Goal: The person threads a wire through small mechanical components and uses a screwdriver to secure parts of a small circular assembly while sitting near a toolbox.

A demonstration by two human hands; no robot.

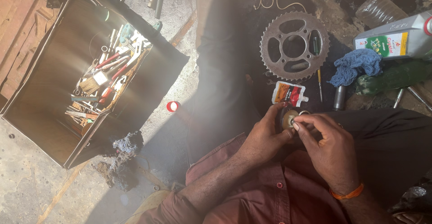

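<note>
A dull, rust-flecked metal sprocket is lying on the rough, grimy concrete floor beside a nubbly blue cloth rag, a glossy red plastic sachet and a matt grey plastic jug.

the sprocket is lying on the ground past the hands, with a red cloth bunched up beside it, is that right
Not quite: the cloth bunched beside the sprocket is blue, not red, as the head view shows. The sprocket does lie on the ground past the left hand and the right hand.
</note>
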